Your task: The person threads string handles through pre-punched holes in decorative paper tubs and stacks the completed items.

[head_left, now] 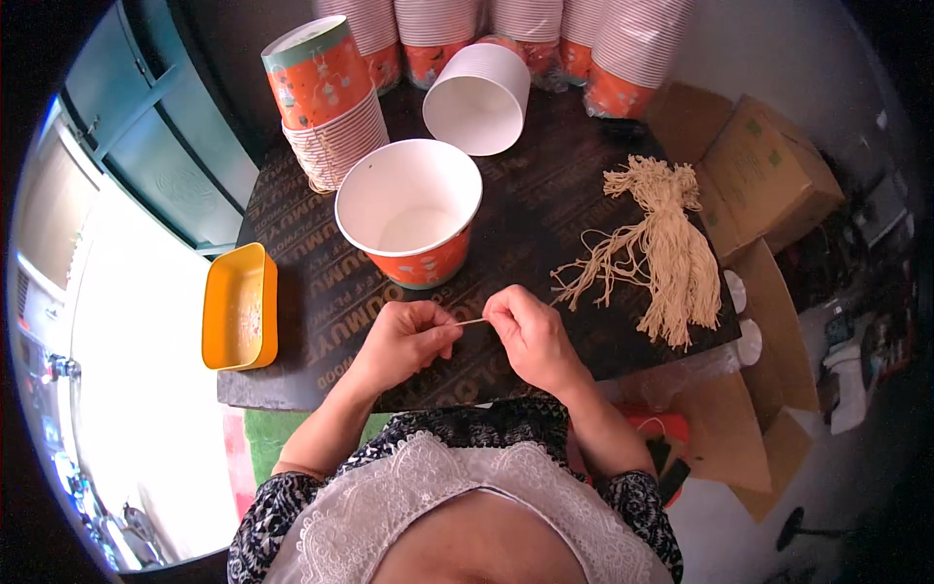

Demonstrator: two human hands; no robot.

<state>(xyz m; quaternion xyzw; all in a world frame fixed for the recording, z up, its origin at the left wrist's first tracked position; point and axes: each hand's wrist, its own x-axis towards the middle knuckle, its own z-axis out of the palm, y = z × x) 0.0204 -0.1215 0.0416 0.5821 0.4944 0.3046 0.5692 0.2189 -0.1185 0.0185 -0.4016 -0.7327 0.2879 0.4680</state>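
Note:
Between my two hands a short length of beige string [473,321] is stretched level, just above the table's near part. My left hand [409,339] is closed in a pinch on one end of it. The fingers of my right hand [525,331] pinch the other end. Just beyond my hands stands an upright paper bucket [420,263], orange with a green base band and a white inside. A bundle of beige strings [671,263] lies to the right, its loose strands spreading toward my right hand.
A yellow plastic box [240,307] sits at the table's left edge. Behind the upright bucket are a white bucket on its side [477,102] and a stack of buckets [331,117]. Wrapped bucket stacks [632,58] line the back. Cardboard boxes [769,175] stand beyond the right edge.

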